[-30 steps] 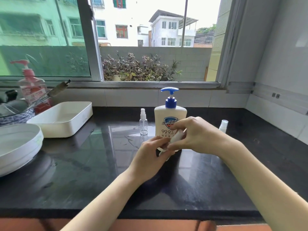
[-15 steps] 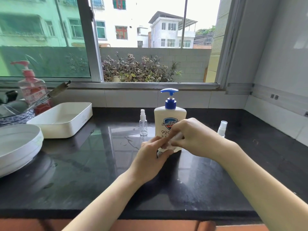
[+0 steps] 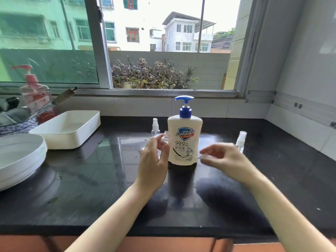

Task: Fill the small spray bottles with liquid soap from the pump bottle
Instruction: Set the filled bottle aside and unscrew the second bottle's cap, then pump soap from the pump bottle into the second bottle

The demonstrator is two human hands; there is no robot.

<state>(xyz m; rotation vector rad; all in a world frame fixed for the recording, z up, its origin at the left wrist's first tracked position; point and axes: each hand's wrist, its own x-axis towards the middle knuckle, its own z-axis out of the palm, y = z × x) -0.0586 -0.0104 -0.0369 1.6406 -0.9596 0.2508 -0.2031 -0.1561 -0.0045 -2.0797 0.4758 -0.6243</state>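
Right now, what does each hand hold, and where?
Left hand grips the small clear plastic bottle, uncapped, round its body. Right hand pinches what looks like its blurred spray top.

glossy black countertop (image 3: pixel 91 179), clear plastic bottle (image 3: pixel 166 136)

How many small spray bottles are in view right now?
3. An uncapped bottle in the left hand; a capped bottle standing behind that hand, left of the pump bottle; a second capped bottle standing behind the right hand, which pinches a blurred spray top. None appears hidden.
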